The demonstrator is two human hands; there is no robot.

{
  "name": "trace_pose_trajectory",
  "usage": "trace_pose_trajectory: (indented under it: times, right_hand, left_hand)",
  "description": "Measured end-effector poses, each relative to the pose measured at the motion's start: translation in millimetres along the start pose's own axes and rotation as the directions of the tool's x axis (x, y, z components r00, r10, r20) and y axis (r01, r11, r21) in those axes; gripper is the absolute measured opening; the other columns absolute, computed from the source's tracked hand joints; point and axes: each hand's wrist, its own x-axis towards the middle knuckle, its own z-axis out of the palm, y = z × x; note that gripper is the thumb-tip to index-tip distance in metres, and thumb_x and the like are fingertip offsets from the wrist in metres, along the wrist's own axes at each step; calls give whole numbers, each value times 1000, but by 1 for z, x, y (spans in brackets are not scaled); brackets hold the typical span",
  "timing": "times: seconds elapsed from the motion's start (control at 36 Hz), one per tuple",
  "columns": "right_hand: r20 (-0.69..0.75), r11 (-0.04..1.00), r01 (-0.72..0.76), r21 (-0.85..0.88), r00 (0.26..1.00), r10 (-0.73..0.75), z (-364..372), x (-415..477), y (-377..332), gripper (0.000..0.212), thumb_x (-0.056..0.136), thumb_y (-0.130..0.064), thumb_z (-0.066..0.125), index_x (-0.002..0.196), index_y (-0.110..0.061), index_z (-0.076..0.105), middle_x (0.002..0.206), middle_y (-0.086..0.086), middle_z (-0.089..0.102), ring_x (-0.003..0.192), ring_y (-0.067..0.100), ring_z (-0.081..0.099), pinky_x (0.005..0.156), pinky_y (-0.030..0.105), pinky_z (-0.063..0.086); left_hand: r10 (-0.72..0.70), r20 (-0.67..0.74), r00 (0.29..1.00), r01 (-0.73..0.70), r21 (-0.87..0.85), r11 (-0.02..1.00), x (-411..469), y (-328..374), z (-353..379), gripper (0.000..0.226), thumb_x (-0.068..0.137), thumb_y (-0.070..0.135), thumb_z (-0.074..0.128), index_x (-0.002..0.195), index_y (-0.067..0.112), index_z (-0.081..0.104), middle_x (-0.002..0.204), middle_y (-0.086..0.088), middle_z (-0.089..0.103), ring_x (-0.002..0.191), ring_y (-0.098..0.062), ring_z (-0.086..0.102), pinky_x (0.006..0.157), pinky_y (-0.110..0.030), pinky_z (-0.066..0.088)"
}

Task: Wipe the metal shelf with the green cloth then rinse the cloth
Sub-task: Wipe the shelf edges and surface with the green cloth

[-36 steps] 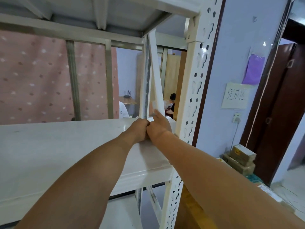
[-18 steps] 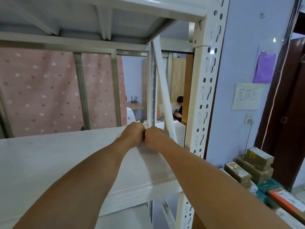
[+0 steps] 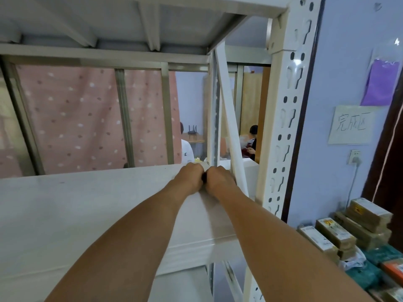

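The white metal shelf (image 3: 91,214) spans the left and middle of the view, with another shelf board overhead. My left hand (image 3: 192,177) and my right hand (image 3: 220,178) rest on its far right corner, fists curled and knuckles pressed together. They sit at the foot of the back upright (image 3: 212,118) and the diagonal brace (image 3: 229,118). A small pale edge shows just above the left fist; I cannot tell what it is. No green cloth shows anywhere, and the fingers' undersides are hidden.
The perforated front post (image 3: 283,127) stands right of my right arm. Stacked cardboard boxes (image 3: 366,223) and green packets (image 3: 379,260) lie on the floor at the right. Behind the shelf hangs a pink dotted curtain (image 3: 76,118), and a seated person (image 3: 250,142) shows through the gap.
My right index finger, pointing up along the brace a second ago, has curled in. Both fists stay pressed together at the back corner while the view shifts slightly.
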Motion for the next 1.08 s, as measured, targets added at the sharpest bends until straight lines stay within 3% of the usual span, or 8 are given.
trace_pose_trajectory:
  times: [0.08,0.22,0.33,0.42,0.5,0.78,0.92,1.08]
  right_hand:
    - [23,1000,-5,-1,1000,5,-1,5,1,28,94,-16,52,117,-8,65,112,10,65,103,30,64,73,33,46]
    - [10,999,16,-27,1000,-15,4,13,1,26,93,-15,53,115,-9,65,112,10,65,101,28,64,73,30,43]
    - [9,999,36,-16,999,-36,8,10,0,23,92,-16,55,111,-9,65,105,10,64,84,25,57,70,29,41]
    - [6,995,95,-38,995,-95,9,8,-2,23,93,-19,54,109,-8,65,110,11,65,94,28,62,72,28,42]
    - [39,990,142,-11,989,-142,9,6,-8,22,93,-22,52,101,-9,69,104,12,66,82,26,54,71,28,40]
    - [6,985,170,17,985,-171,18,4,-40,30,87,-41,54,98,-26,77,101,4,71,93,26,64,87,34,53]
    - [34,982,189,19,981,-189,15,-4,-62,27,98,-30,51,111,-19,73,112,7,68,96,26,60,80,26,38]
    - [80,978,204,54,975,-208,27,-4,-100,30,94,-34,57,111,-14,71,112,10,68,104,29,62,80,29,43]
  left_hand:
    - [-21,-22,1000,21,20,1000,3,2,6,28,91,10,48,110,9,69,116,-15,62,99,-32,62,91,-39,51]
    - [-38,-44,998,44,155,987,-1,3,10,25,87,3,50,105,5,67,112,-15,63,100,-31,62,72,-32,44]
    - [1,-62,998,15,249,968,-8,3,8,24,89,2,48,105,4,65,112,-15,62,102,-31,61,69,-32,40]
    - [4,-64,998,14,287,958,-11,-2,4,22,90,4,49,104,6,66,111,-14,63,100,-30,61,68,-31,40]
    - [-9,-60,998,27,293,956,-15,-9,-3,22,89,4,47,101,4,66,110,-15,62,100,-31,61,69,-32,40]
    - [-36,-82,996,57,262,963,-29,-42,-23,29,94,10,44,112,4,65,116,-18,62,106,-34,59,76,-34,42]
    - [-73,-90,993,94,263,960,-31,-66,-34,28,94,12,47,114,5,66,115,-18,61,104,-34,60,83,-37,48]
    - [-88,-93,992,110,268,957,-41,-101,-50,24,92,9,49,107,5,67,110,-16,60,100,-34,60,76,-36,47]
